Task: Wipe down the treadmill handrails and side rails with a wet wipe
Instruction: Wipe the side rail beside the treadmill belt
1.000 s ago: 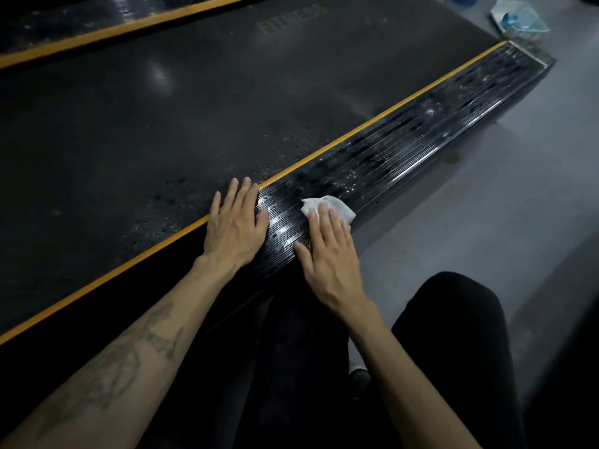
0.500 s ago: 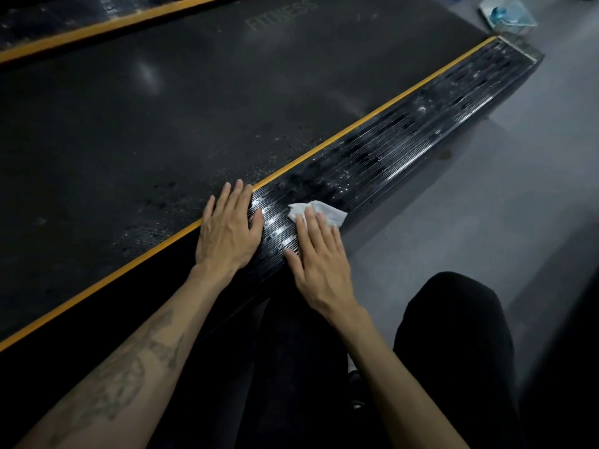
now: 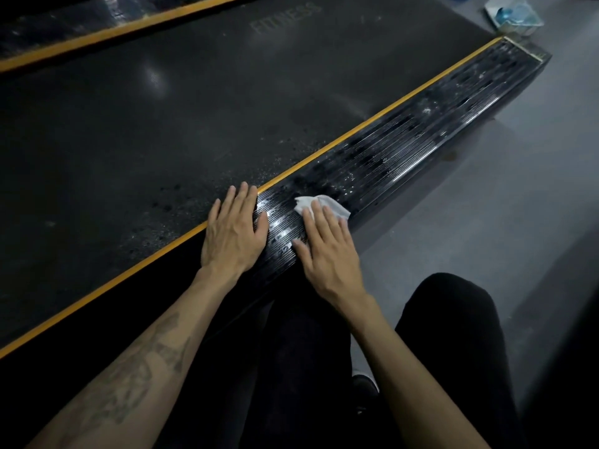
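A black ribbed side rail [image 3: 405,157] with a yellow inner stripe runs from the lower left to the upper right beside the treadmill belt [image 3: 162,124]. On it lies a white wet wipe [image 3: 319,204], and my right hand [image 3: 327,251] presses it flat with straight fingers. The wipe sticks out beyond the fingertips. My left hand [image 3: 233,231] rests flat, fingers straight, across the yellow stripe and the belt's edge, just left of the right hand. The rail shines wet around both hands.
A second yellow-edged side rail [image 3: 97,30] runs along the belt's far side. A wipe packet [image 3: 515,12] lies on the grey floor [image 3: 486,222] past the rail's far end. My dark-trousered knees [image 3: 447,335] are at the bottom.
My right hand has slid the wipe a little back along the rail toward my left hand. The left hand has stayed in place.
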Demonstrator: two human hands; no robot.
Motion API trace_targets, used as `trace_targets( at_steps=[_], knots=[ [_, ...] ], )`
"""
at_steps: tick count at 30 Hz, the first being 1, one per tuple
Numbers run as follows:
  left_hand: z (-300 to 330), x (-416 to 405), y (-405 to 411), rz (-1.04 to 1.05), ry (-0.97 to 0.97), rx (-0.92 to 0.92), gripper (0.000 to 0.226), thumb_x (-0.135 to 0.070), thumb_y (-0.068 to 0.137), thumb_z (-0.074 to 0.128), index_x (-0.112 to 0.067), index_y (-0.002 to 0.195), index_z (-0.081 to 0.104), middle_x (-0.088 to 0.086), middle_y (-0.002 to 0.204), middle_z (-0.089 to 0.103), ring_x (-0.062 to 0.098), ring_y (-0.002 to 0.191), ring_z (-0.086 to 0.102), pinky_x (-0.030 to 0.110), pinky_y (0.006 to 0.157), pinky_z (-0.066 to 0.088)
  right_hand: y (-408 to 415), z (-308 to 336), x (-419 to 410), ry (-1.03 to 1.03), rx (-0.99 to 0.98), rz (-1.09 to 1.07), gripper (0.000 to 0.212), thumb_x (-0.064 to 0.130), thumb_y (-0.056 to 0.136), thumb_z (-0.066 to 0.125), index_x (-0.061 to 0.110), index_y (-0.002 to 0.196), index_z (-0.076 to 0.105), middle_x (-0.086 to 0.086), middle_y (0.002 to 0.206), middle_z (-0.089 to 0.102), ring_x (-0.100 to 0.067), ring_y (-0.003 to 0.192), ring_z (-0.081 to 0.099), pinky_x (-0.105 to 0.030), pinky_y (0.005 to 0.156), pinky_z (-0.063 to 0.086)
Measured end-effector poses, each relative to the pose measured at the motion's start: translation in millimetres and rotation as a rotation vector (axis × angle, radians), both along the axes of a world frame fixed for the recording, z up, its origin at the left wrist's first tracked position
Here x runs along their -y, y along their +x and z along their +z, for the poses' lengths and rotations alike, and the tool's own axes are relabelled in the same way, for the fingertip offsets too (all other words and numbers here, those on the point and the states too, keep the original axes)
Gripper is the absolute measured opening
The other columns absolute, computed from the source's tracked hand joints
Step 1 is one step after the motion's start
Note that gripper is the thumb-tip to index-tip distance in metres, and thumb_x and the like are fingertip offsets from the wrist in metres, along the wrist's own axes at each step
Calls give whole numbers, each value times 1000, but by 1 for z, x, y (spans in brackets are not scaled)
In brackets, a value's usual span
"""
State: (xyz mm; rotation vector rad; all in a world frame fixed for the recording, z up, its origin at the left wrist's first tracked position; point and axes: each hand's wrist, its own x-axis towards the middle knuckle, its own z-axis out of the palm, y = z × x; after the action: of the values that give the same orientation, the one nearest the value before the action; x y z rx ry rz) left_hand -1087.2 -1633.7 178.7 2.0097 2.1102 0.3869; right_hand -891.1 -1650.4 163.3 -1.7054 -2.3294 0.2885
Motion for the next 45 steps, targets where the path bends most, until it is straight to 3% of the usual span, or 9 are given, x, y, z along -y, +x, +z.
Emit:
trace_targets(
  at_steps=[5, 9, 15, 19, 25, 32, 37, 42, 45],
  knots=[
    [-1, 0, 0, 2, -11, -9, 62, -44, 108, 30, -16, 163, 21, 4, 170, 19, 20, 158, 12, 45, 129, 10, 9, 0, -2, -13, -26, -85, 72, 57, 105, 18, 15, 163, 16, -6, 171, 7, -17, 158, -2, -38, 129, -1],
    [-2, -1, 2, 7, -5, -14, 63, -44, 107, 30, -16, 163, 22, 5, 170, 20, 21, 158, 13, 46, 128, 11, 0, -4, 15, 21, -21, 10, 67, 50, 107, 26, 14, 163, 20, -7, 171, 9, -19, 158, -1, -40, 129, 0],
    [-2, 0, 1, 2, -5, -17, 62, -44, 108, 31, -16, 163, 21, 5, 170, 19, 21, 158, 12, 46, 128, 11, 14, 2, -12, -17, 17, 17, 68, 53, 106, 18, 17, 163, 15, -4, 171, 6, -15, 157, -4, -33, 127, -7],
    [-1, -1, 2, 11, 1, -21, 62, -43, 107, 32, -15, 162, 24, 5, 169, 21, 22, 158, 15, 46, 128, 12, 1, -2, 14, 27, -27, -31, 69, 51, 107, 26, 10, 162, 21, -9, 170, 10, -20, 158, 2, -37, 129, 2],
    [-1, 0, 3, 13, -3, -15, 62, -43, 108, 32, -15, 162, 24, 5, 169, 21, 22, 158, 15, 46, 128, 12, 3, 3, -15, 10, 19, 44, 69, 56, 105, 19, 20, 163, 20, -2, 171, 11, -15, 158, 1, -32, 127, -8],
    [-2, -1, 2, 14, 3, -20, 61, -44, 108, 31, -15, 161, 26, 6, 169, 23, 23, 157, 17, 48, 127, 14, -3, -2, 10, 13, 14, 13, 66, 53, 107, 25, 18, 163, 20, -3, 171, 9, -18, 158, -1, -38, 128, -4],
    [-1, -1, 3, 14, -4, -19, 61, -44, 107, 31, -15, 162, 25, 5, 169, 22, 23, 157, 16, 47, 128, 13, 7, 3, -25, 11, 44, 25, 65, 54, 106, 21, 22, 162, 24, -1, 170, 16, -16, 157, 5, -43, 128, 7],
    [-2, -2, 1, 18, 2, -21, 67, -50, 104, 21, -16, 161, 27, 5, 169, 24, 23, 157, 19, 47, 127, 15, -6, 6, 0, -48, 23, -18, 73, 59, 104, 16, 17, 164, 13, -5, 171, 2, -19, 158, -3, -39, 128, -2],
    [-2, -3, 2, 15, 9, -7, 72, -52, 100, 18, -15, 160, 30, 6, 168, 27, 23, 156, 21, 48, 126, 17, -12, 7, -2, -44, 23, 58, 73, 59, 102, 16, 19, 164, 17, -3, 171, 8, -17, 158, -2, -36, 128, -5]
  ],
)
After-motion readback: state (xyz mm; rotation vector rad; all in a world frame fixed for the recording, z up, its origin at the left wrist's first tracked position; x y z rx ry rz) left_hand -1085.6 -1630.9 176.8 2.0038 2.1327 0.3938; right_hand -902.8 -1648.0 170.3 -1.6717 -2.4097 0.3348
